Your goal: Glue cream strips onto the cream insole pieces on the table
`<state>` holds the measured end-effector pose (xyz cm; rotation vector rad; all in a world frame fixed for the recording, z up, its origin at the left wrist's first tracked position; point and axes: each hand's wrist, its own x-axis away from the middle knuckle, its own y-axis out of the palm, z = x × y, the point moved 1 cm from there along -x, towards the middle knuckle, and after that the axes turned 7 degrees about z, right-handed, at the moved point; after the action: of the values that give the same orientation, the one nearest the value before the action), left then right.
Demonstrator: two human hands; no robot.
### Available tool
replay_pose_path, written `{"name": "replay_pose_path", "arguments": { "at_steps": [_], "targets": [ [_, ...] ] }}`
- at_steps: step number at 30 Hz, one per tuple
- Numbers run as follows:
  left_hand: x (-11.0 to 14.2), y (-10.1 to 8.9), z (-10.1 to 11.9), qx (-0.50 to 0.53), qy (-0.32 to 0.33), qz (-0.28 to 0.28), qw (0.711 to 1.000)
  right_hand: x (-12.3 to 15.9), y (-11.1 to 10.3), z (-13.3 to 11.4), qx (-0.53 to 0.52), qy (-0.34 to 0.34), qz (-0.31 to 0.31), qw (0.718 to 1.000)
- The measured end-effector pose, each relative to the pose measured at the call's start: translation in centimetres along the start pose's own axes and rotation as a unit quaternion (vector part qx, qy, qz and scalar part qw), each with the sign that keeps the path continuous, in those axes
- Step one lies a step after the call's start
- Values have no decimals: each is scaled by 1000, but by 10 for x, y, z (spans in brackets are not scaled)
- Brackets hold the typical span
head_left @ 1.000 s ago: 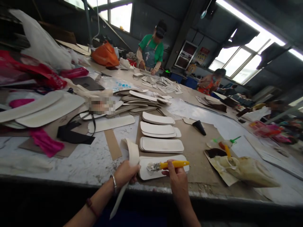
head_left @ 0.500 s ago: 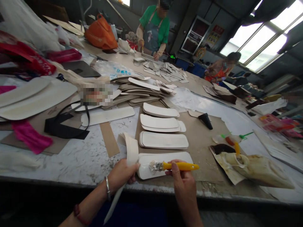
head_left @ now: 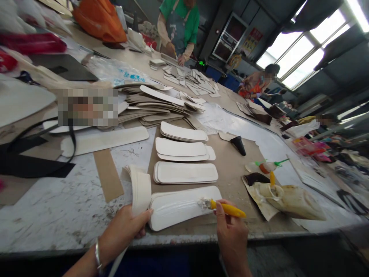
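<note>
My right hand [head_left: 232, 231] is closed around the yellow handle of a brush [head_left: 227, 208]. Its bristles, coated in whitish stuff, touch the top of the nearest stack of white rounded strips [head_left: 184, 209], towards the right end. A wet, glossy streak runs along that top strip. My left hand [head_left: 129, 223] grips a bundle of curved white strips [head_left: 140, 190], which stands up from the fist and hangs below it past the table edge. The left thumb rests at the left end of the nearest stack.
Further stacks of white strips [head_left: 186, 172] lie behind on brown card. At right are a cut-open plastic bottle [head_left: 300, 200], a small glue bottle [head_left: 266, 166] and a black cone [head_left: 238, 145]. A large strip pile [head_left: 155, 105] lies beyond. Across the table a person in green [head_left: 180, 27] works.
The brush has moved rightwards along the top strip, leaving a longer glossy streak. My left hand still holds the bundle at the stack's left end. The view has shifted.
</note>
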<state>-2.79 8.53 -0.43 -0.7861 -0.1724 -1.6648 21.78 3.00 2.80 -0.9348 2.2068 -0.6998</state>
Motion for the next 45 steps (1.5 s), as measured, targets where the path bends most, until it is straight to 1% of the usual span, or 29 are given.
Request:
{"name": "replay_pose_path", "arguments": {
  "at_steps": [3, 6, 13, 17, 19, 22, 24, 25, 26, 28, 29, 30, 32, 33, 34, 36, 38, 39, 40, 41, 42, 45],
  "targets": [
    [0, -1, 2, -11, -5, 2, 1000, -12, -7, 9, 53, -57, 37, 996],
    [0, -2, 2, -5, -1, -4, 1000, -20, -10, 13, 86, -107, 66, 988],
    [-2, -1, -4, -11, 29, 0, 1000, -26, -18, 10, 105, -189, 98, 971],
    [-1, -1, -4, -14, 40, -1, 999, -23, -16, 7, 78, -201, 101, 971],
    [-1, 0, -4, -14, 46, -5, 999, -15, -11, 4, 43, -197, 86, 976],
    [-2, 0, -3, -4, 49, 2, 999, 3, -1, -10, -45, -162, 18, 986],
    [0, -3, -1, 6, 46, 35, 998, 14, 1, -26, -107, -116, -29, 987],
    [3, -4, 1, 14, 50, 57, 997, 18, 1, -34, -135, -89, -38, 986],
    [6, -7, 3, 26, 56, 86, 994, 20, 1, -43, -163, -63, -40, 984],
    [15, -12, 6, 61, 92, 119, 987, 19, 1, -57, -219, -11, -51, 974],
    [21, -13, 8, 86, 106, 117, 984, 18, 3, -63, -245, 15, -69, 967],
    [26, -14, 9, 115, 120, 106, 980, 17, 7, -68, -267, 40, -99, 958],
    [39, -14, 11, 178, 136, 78, 971, 18, 19, -80, -298, 83, -190, 932],
    [45, -13, 11, 205, 139, 57, 967, 21, 26, -86, -312, 105, -237, 914],
    [50, -11, 12, 228, 137, 36, 963, 25, 32, -92, -328, 125, -283, 893],
    [60, -6, 12, 265, 122, -1, 956, 35, 43, -104, -372, 160, -361, 840],
    [67, -2, 11, 298, 103, -10, 949, 46, 50, -112, -422, 190, -401, 791],
    [69, 1, 10, 313, 96, -1, 945, 52, 52, -114, -442, 200, -408, 773],
    [70, 3, 8, 328, 90, 8, 940, 56, 53, -115, -455, 206, -404, 766],
    [70, 5, 6, 340, 85, 16, 936, 59, 54, -115, -461, 211, -392, 768],
    [70, 6, 4, 352, 80, 22, 932, 62, 54, -114, -458, 214, -374, 777],
    [69, 11, 0, 384, 65, 35, 920, 67, 52, -108, -422, 205, -317, 824]
  ]
}}
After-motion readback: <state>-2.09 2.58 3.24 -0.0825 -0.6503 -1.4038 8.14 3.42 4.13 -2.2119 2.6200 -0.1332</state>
